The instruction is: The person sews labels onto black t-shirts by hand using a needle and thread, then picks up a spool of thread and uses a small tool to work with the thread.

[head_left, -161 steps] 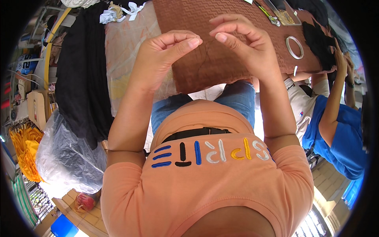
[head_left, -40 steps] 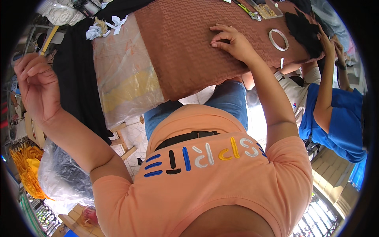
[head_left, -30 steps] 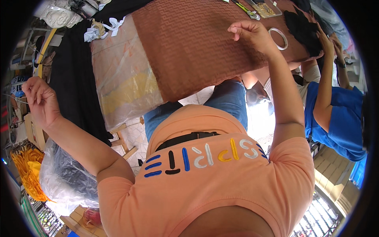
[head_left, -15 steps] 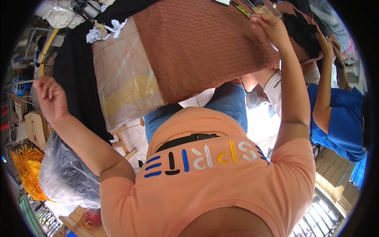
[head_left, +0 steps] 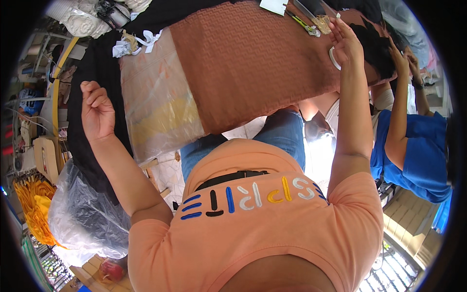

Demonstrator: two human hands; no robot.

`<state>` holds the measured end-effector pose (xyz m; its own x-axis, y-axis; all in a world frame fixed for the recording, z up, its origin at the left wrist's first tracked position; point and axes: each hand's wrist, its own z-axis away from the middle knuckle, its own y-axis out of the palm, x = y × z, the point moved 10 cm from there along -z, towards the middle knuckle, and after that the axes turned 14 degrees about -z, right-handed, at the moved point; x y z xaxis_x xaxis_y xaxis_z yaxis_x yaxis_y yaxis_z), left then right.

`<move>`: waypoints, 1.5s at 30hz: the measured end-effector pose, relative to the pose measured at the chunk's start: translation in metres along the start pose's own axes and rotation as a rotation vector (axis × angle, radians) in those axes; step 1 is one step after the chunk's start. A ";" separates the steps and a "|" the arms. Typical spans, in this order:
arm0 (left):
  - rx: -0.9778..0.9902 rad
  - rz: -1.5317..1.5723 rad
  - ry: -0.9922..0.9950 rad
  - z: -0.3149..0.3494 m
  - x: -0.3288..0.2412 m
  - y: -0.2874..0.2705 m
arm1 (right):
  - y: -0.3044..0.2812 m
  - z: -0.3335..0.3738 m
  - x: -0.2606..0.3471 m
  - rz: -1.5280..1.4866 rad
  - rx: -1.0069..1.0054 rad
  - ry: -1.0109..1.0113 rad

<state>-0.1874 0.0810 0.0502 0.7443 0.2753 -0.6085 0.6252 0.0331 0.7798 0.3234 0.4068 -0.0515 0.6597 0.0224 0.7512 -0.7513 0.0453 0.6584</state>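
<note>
My left hand (head_left: 99,114) is raised over the black cloth (head_left: 78,126) at the left. Its fingers are curled in with the thumb against them, and anything between them is too small to make out. At the far right, my right hand (head_left: 346,45) reaches over the brown textured cloth (head_left: 243,58), fingers stretched out beside a clear container (head_left: 307,10) with thin straw-coloured pieces (head_left: 322,22). A yellow-green box cutter (head_left: 302,22) lies left of those fingers. Close to my right wrist is a curved white strip (head_left: 334,58).
Clear plastic (head_left: 160,97) covers the left part of the work surface, with white ribbon scraps (head_left: 146,40) at its far edge. A co-worker in a blue shirt (head_left: 418,146) has both hands at black fabric (head_left: 372,48) on the right. A plastic bag (head_left: 87,214) stands lower left.
My left hand has moved right, and the white strip that stuck out from it no longer shows. My right hand has gone from a pinch beside the cutter to stretched fingers by the container.
</note>
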 end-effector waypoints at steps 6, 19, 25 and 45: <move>-0.055 -0.208 -0.010 -0.005 0.019 -0.028 | -0.006 0.003 0.006 -0.385 0.067 0.068; -0.267 -0.836 -0.053 -0.012 0.084 0.019 | 0.039 0.053 0.027 0.006 0.166 -0.101; -0.161 -0.968 -0.149 -0.003 0.145 0.064 | 0.170 0.176 -0.047 0.323 0.565 0.010; -0.063 -1.046 -0.068 0.006 0.160 0.092 | 0.201 0.232 -0.079 0.291 0.715 0.208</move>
<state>-0.0094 0.1223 0.0239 -0.1471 0.0261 -0.9888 0.9523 0.2738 -0.1345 0.1155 0.1828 0.0324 0.3722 0.1240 0.9198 -0.6775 -0.6410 0.3606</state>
